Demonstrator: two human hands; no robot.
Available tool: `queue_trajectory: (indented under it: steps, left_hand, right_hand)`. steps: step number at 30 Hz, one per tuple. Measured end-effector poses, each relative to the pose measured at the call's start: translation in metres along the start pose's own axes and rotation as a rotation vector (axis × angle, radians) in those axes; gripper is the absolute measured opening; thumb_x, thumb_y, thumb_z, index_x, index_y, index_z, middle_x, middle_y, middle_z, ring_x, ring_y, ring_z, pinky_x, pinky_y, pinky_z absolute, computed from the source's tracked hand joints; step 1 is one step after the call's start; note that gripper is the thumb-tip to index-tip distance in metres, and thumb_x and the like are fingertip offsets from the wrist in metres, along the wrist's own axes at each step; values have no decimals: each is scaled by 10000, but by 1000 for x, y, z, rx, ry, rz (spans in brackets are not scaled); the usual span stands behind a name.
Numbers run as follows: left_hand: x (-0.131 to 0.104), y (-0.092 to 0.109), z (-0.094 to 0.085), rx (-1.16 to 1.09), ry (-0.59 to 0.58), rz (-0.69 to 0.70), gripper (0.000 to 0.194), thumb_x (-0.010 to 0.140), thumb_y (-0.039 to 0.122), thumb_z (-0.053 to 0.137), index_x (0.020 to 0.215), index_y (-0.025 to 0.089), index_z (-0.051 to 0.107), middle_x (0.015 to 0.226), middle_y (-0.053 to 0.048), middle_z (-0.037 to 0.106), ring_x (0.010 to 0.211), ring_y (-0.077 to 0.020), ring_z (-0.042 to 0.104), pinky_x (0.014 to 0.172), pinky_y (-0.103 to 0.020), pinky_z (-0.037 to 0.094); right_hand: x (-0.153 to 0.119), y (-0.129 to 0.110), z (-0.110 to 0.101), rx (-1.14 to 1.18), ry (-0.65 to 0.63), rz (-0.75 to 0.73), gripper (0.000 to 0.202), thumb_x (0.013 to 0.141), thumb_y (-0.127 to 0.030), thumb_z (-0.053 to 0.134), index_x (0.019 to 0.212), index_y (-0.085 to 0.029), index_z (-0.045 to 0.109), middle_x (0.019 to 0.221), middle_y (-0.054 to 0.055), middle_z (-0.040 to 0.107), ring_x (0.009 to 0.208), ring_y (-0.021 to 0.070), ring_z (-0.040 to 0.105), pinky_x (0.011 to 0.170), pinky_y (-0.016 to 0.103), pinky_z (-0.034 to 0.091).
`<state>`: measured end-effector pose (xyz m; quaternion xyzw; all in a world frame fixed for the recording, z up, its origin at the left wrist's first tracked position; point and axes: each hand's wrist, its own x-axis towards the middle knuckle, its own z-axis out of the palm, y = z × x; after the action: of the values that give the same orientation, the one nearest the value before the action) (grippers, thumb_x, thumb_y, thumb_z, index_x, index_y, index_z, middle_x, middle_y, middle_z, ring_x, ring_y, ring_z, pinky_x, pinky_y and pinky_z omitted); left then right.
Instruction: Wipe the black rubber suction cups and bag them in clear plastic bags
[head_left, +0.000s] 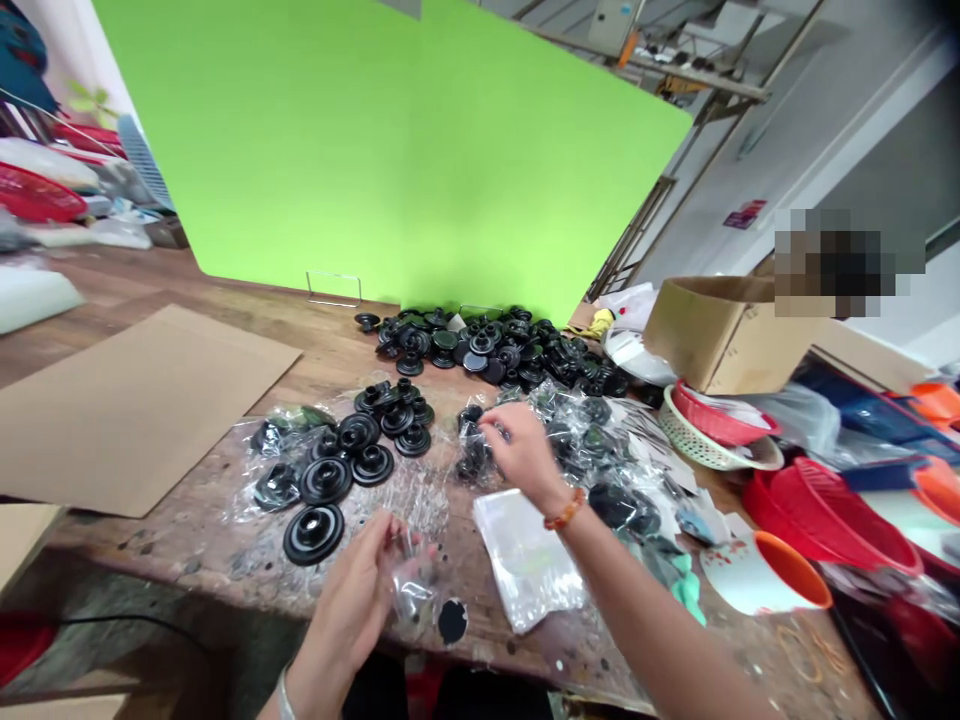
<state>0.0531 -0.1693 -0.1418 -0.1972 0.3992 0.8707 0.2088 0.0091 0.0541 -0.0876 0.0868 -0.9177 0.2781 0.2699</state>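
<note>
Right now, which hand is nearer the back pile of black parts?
Right. Right hand: just in front of the pile; left hand: farther away, by the near table edge.

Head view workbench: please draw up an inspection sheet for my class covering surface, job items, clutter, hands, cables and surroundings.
Surface: wooden table, stained and speckled.
Job's things: loose black discs left of centre; larger black pile behind; stack of clear bags.
Clutter: cardboard sheet, red basket, white-and-orange tub.
Hands: left hand holds clear plastic; right hand at bagged black parts, grip unclear.
Cables: black cable, lower left.
Surroundings: green panel behind the table.
</note>
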Motion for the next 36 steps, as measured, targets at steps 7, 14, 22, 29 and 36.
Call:
queue_trajectory:
  steps: [7,14,22,29,36]
  left_hand:
    - [0,0,-8,97,8,117,343,541,368,872,736,144,701,704,-3,691,657,-112,630,666,-205,553]
    - [3,0,-18,212,82,200,351,545,392,854,724,150,674,605,11,686,533,-109,593,531,-200,510]
    - [-5,-3,-12,536,84,381,283,675,443,748,742,171,705,541,20,639,510,-129,541,501,-208,427]
    - [-17,-16,1,630,-32,378,298,757,466,681,688,176,661,536,44,539,495,-103,441,477,-198,360]
    - [-18,4,-6,107,-445,-81,268,757,379,721,654,176,579,763,20,532,586,-85,442,550,-198,396]
  right_hand:
    - [11,-48,131,257,-321,16,191,767,-239,717,924,-175,628,941,48,648,901,188,551,831,304,431]
    - [-3,-49,129,312,-312,119,132,736,-133,654,860,-166,620,835,10,612,709,133,535,687,248,439]
    - [-53,-58,44,704,-369,326,292,954,-310,429,953,-178,690,983,64,662,920,168,588,792,281,438]
    - [-79,-61,20,919,-563,568,203,739,-324,732,764,-136,662,668,-22,565,616,98,461,606,225,361]
    - [-81,-32,20,1291,-766,599,436,762,-498,694,569,-133,552,696,0,544,651,99,459,656,237,363]
